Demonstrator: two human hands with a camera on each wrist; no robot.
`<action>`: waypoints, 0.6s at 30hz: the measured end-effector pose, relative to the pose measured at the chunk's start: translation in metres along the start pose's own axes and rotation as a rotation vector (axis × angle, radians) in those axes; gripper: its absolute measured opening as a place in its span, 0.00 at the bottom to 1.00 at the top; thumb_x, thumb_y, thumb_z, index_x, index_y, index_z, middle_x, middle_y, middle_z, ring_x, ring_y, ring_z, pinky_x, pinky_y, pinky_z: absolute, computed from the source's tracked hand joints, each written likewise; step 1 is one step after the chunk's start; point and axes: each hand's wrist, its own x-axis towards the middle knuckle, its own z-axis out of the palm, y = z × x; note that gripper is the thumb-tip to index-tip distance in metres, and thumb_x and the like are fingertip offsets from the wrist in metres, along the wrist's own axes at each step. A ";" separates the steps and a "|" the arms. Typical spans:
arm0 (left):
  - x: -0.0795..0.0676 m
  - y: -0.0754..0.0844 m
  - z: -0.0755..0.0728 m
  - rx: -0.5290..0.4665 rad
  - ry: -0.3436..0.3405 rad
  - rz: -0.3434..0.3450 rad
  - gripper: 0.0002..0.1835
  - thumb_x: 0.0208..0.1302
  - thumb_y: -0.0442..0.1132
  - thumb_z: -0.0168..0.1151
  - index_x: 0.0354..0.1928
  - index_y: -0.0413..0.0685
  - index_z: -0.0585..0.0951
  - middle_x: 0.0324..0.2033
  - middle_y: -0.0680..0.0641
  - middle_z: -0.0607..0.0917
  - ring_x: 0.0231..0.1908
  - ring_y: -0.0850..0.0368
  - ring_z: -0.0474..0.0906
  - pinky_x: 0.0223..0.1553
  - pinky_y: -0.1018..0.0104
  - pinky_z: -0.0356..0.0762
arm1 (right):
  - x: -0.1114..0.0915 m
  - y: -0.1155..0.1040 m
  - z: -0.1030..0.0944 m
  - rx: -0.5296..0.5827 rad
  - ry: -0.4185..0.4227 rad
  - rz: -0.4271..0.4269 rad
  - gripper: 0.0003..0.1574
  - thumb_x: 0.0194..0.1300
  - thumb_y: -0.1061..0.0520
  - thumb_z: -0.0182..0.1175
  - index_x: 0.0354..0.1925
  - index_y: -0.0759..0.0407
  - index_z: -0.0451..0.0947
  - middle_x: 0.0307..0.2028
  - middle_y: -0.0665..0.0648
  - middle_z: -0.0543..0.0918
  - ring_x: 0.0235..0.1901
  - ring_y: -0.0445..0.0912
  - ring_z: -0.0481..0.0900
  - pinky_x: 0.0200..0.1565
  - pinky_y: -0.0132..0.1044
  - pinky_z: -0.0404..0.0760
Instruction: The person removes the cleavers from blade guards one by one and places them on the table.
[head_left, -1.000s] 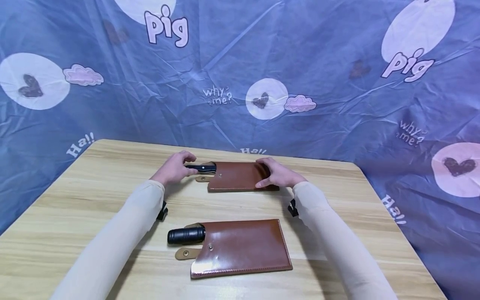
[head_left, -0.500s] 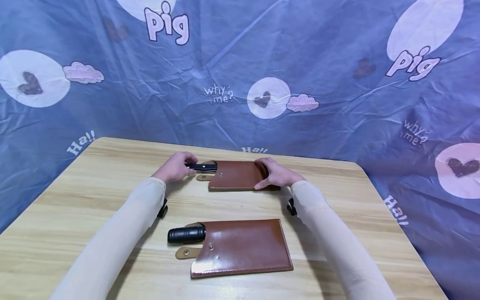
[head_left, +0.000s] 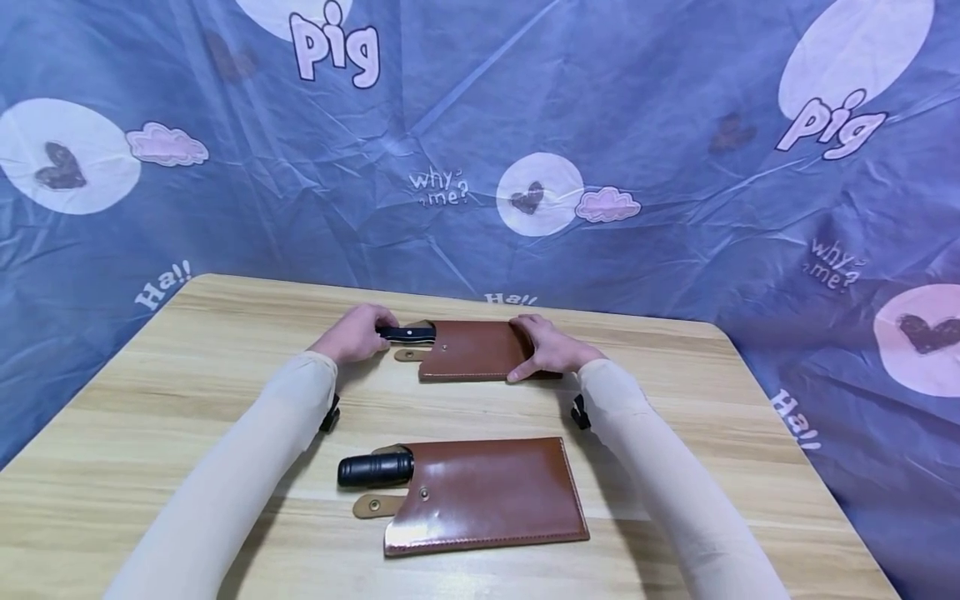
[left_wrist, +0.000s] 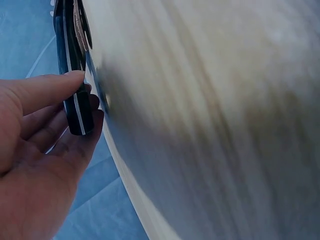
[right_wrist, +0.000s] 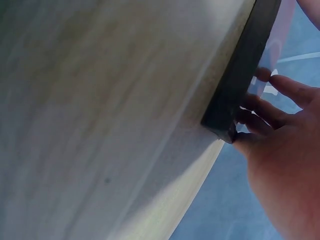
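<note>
At the far side of the table, a brown leather knife sheath [head_left: 472, 352] lies flat, with a knife's black riveted handle [head_left: 410, 333] sticking out to the left. The blade is hidden inside. My left hand [head_left: 352, 333] pinches the end of that handle; the left wrist view shows the thumb on one side and curled fingers on the other. My right hand [head_left: 553, 346] holds the sheath's right end, thumb at the near edge and fingers toward the far edge. In the right wrist view, its fingers touch the dark end of the sheath.
Nearer lies a second brown sheath [head_left: 487, 496] with a black ribbed handle [head_left: 375, 470] poking out and an unfastened strap [head_left: 378, 506]. The wooden table [head_left: 180, 367] ends at a blue printed cloth [head_left: 420, 100] behind.
My left hand has moved slightly right and its fingers have closed onto the knife handle. My right hand stays at the sheath's end. The head view has shifted a little.
</note>
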 end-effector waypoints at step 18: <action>0.001 0.003 -0.001 0.008 -0.015 -0.030 0.13 0.49 0.28 0.62 0.40 0.41 0.79 0.36 0.45 0.79 0.38 0.50 0.72 0.46 0.56 0.67 | 0.002 -0.002 0.000 -0.037 -0.041 0.037 0.76 0.30 0.35 0.73 0.68 0.57 0.43 0.67 0.61 0.44 0.65 0.54 0.39 0.61 0.52 0.48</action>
